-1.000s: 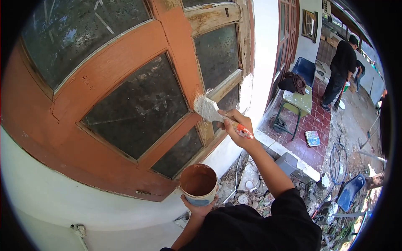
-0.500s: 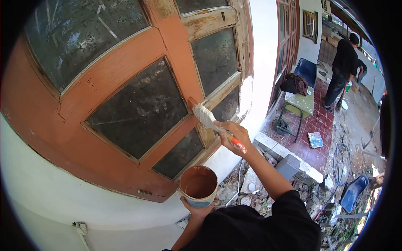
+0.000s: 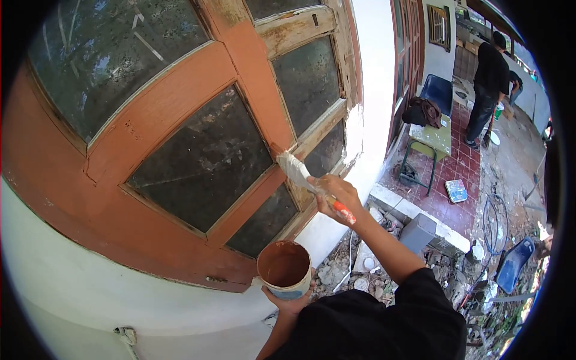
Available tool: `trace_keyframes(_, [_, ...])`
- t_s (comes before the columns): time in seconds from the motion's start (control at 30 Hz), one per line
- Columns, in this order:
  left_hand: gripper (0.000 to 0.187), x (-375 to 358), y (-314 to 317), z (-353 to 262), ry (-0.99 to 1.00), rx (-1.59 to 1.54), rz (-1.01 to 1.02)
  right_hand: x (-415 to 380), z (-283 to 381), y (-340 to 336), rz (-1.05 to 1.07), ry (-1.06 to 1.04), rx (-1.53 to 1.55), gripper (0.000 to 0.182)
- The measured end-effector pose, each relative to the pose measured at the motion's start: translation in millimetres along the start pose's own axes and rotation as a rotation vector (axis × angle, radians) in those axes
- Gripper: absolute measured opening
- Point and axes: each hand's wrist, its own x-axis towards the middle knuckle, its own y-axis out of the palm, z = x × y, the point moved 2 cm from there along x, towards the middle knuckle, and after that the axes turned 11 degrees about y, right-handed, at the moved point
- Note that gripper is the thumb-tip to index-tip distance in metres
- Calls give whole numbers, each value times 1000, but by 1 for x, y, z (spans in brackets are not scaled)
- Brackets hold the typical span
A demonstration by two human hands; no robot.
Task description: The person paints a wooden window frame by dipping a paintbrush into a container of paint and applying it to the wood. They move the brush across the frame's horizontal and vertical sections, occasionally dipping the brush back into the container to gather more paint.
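Note:
My right hand grips a paintbrush with a red-tipped handle. The pale, paint-caked head of the brush touches the wooden window frame where a crossbar meets an upright. Reddish-brown paint covers the left and middle of the frame, while the bars at the right show bare, worn wood. Below the window, my left hand is wrapped round the base of a paint pot. The inside of the pot is coated reddish brown. Dark glass panes fill the frame.
A blue chair and a small table with a dark bag stand on red tiles. Two people work farther back, one holding a broom. Rubble, a grey block and a blue chair seat lie at the right.
The view has shifted slightly. The brush remains at the same joint of the frame, and both hands keep their holds.

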Motion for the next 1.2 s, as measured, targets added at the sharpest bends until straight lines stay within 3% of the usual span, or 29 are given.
trace_keyframes(0.17, [108,-5,-4,-3,31,-25,-18,-28,-7,9,155,148,9,36])
trace_keyframes(0.23, [109,-4,-5,-3,36,-238,0,-29,-1,2,105,159,11,39])
trace_keyframes(0.33, [108,-2,5,-6,28,-58,44,-15,2,-10,-8,65,-33,41])
trace_keyframes(0.47, [107,-5,-2,-3,19,-52,-24,2,11,-9,-38,67,-12,39])
trace_keyframes(0.53, [109,-4,-2,-3,15,-65,6,-11,-1,1,-3,66,5,39])
trace_keyframes(0.6, [109,-5,-2,-3,20,-72,-11,-31,-13,9,213,227,-41,39])
trace_keyframes(0.67, [109,-6,-3,-3,30,-78,-28,-38,-18,3,247,257,-31,35])
trace_keyframes(0.73, [109,-3,-2,-4,29,-93,24,-35,-17,-9,111,201,-58,27])
trace_keyframes(0.8, [109,-2,0,-4,33,-98,33,-15,-12,-22,42,330,52,22])
trace_keyframes(0.87, [109,-1,1,-2,31,-104,40,15,-8,-27,-104,231,78,23])
trace_keyframes(1.0, [108,-2,-2,0,31,-82,-9,44,-9,-22,-103,275,236,27])
trace_keyframes(1.2, [106,-3,-5,-3,39,-97,12,-27,-61,12,-1,529,414,29])
